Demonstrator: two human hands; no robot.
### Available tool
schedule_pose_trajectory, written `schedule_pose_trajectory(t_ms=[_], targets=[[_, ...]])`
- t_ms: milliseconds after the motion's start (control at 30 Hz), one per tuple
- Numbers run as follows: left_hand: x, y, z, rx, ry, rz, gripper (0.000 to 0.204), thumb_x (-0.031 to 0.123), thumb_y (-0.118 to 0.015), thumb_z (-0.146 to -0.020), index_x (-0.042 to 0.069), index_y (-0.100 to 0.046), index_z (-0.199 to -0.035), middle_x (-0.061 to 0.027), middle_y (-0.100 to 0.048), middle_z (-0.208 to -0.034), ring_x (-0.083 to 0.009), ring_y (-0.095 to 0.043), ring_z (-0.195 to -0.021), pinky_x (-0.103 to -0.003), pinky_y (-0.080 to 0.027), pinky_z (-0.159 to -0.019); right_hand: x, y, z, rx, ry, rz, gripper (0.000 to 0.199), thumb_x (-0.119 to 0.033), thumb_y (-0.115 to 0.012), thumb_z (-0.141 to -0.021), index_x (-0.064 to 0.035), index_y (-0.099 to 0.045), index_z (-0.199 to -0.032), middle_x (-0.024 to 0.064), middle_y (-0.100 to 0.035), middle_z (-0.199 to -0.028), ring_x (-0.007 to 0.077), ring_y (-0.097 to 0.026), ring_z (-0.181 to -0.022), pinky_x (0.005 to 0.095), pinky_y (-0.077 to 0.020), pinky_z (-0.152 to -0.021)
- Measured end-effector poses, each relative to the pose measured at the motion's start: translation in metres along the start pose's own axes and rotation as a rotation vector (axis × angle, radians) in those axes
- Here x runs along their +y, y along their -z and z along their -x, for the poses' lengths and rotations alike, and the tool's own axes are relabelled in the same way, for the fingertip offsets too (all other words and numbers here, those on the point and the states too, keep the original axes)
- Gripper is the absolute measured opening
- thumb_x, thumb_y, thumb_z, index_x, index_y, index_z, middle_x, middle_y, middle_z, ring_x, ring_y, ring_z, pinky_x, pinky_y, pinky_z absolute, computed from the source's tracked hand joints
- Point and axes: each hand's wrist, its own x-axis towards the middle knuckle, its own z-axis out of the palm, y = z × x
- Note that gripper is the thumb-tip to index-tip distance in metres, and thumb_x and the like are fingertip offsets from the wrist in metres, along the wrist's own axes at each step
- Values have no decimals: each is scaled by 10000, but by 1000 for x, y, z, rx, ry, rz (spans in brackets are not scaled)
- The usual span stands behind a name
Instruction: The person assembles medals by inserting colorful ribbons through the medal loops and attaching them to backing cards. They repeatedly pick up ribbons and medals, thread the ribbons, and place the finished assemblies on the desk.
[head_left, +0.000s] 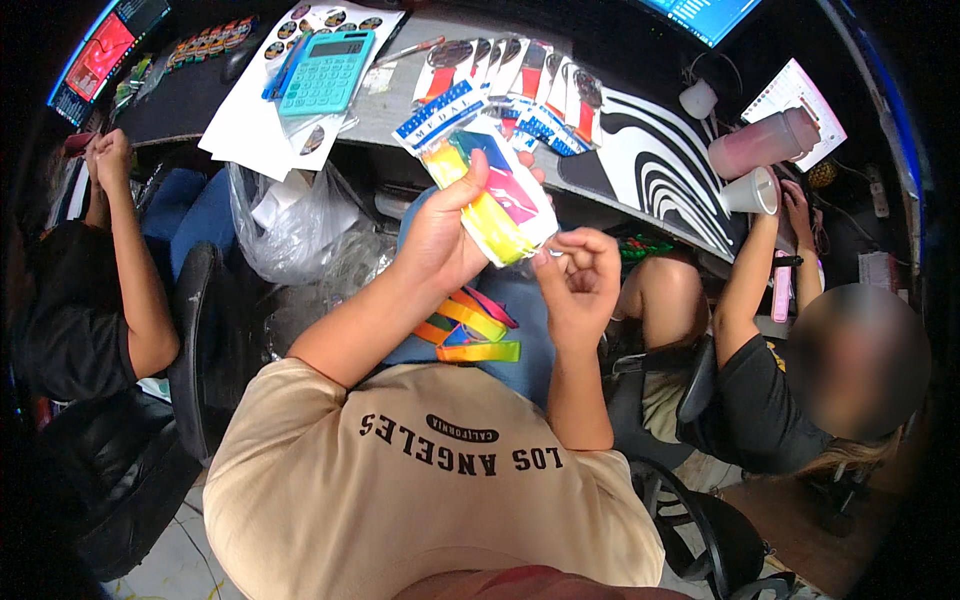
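Observation:
My left hand point(450, 225) grips a clear medal packet point(487, 185) with a blue-and-white header, its thumb across the front. Inside show a folded bright yellow ribbon and pink and blue parts. At the packet's lower right corner, the bent fingers of my right hand point(583, 278) pinch its edge; exactly what lies between the fingertips is partly hidden. Loose rainbow-coloured ribbons point(478, 335) rest on my lap, below both hands.
Several packed medals point(530, 85) lie on the desk ahead, by a turquoise calculator point(328, 72) on sticker sheets. A plastic bag point(290, 225) hangs at left. On the right are a striped mat point(650, 150), a pink tumbler point(765, 143), a white cup point(748, 192). People sit on both sides.

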Motion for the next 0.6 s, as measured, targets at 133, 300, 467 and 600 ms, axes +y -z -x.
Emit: schedule_pose_trajectory(t_ms=[133,300,467,600], targets=[[-8,-11,12,-16,-193,-466,581,256,-552,-975,68,-284,-1455,-136,-534,-1262,-277,-537,-1199,-468,-451,-1019,1,1,-3,86,-171,-218,353,77,-686,-828,-41,-481,-1090,75,-681,-884,13,-508,-592,145,-341,-479],[13,-6,5,-78,-301,-400,523,337,-459,-1009,102,-314,-1453,-126,-544,-1242,-284,-519,-1214,-495,-404,-1065,11,12,-3,89,-311,-318,367,50,-698,-822,-47,-496,-1112,66,-686,-856,17,-519,-588,147,-323,-456],[77,11,7,-54,-600,-326,438,342,-397,-1031,98,-387,-1396,-121,-558,-1179,-301,-509,-1227,-519,-372,-1104,28,42,15,86,-462,-150,353,41,-667,-839,18,-595,-1184,36,-680,-854,12,-484,-566,156,-300,-449],[112,16,22,-17,-666,-370,414,317,-415,-1031,91,-407,-1378,-134,-559,-1191,-305,-508,-1226,-522,-361,-1110,43,54,46,-86,-657,80,226,-24,-673,-863,5,-674,-1087,38,-700,-844,21,-494,-542,173,-332,-444]])
